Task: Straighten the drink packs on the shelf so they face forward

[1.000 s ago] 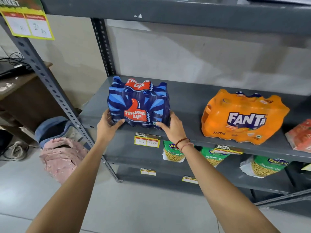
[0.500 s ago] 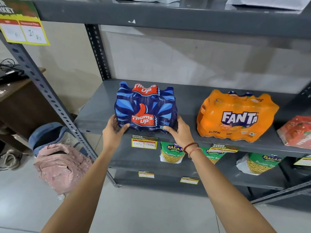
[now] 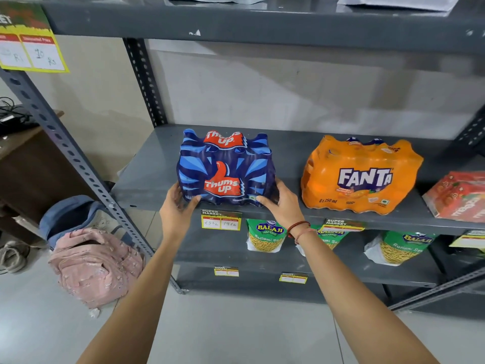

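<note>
While each hand — left hand (image 3: 176, 209), right hand (image 3: 284, 204) — clasps the Thums Up pack (image 3: 225, 170), it rests on the grey shelf (image 3: 147, 177).

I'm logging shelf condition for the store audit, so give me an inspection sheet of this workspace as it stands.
Surface: grey metal shelf, middle tier, bare between packs.
Job's things: blue Thums Up pack at the front edge, logo facing forward; orange Fanta pack to its right, logo forward, apart from it.
Clutter: red pack at far right, tilted, cut off by the frame.
Grippers: left hand and right hand grip the blue pack's lower corners.
Cables: dark wires on a desk at left.
Surroundings: pink backpack on the floor; green snack bags on the lower shelf; yellow price tags.
</note>
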Demonstrator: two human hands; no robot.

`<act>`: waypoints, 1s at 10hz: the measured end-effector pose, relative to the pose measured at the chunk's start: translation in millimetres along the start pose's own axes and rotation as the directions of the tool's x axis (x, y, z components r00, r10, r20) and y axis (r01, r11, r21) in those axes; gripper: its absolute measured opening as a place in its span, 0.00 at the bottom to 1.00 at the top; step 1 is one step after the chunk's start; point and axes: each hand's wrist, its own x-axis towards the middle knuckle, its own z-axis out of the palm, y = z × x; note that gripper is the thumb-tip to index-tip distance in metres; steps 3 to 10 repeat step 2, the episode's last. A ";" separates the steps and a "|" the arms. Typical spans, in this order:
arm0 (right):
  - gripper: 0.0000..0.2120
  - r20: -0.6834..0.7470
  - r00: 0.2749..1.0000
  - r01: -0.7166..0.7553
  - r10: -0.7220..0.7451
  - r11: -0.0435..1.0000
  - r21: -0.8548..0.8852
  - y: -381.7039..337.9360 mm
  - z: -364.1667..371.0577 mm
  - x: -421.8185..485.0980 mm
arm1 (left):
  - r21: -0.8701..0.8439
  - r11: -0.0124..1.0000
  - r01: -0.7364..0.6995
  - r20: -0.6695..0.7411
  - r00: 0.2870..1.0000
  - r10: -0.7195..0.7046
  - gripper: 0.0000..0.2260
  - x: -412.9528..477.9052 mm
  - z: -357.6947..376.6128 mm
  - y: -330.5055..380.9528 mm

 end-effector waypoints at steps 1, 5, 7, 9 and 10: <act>0.25 -0.061 0.998 -0.030 0.028 0.999 -0.029 3.8 -7.5 -15.4 | 0.023 0.999 0.039 -0.162 0.986 -0.035 0.21 -25.2 4.8 8.2; 0.21 -0.231 0.973 0.004 -0.010 1.000 -0.027 3.8 -21.5 -30.3 | -0.005 1.000 0.008 -0.144 0.989 -0.009 0.14 -48.2 17.6 26.6; 0.21 -0.231 0.973 0.004 -0.010 1.000 -0.027 3.8 -21.5 -30.3 | -0.005 1.000 0.008 -0.144 0.989 -0.009 0.14 -48.2 17.6 26.6; 0.21 -0.231 0.973 0.004 -0.010 1.000 -0.027 3.8 -21.5 -30.3 | -0.005 1.000 0.008 -0.144 0.989 -0.009 0.14 -48.2 17.6 26.6; 0.21 -0.231 0.973 0.004 -0.010 1.000 -0.027 3.8 -21.5 -30.3 | -0.005 1.000 0.008 -0.144 0.989 -0.009 0.14 -48.2 17.6 26.6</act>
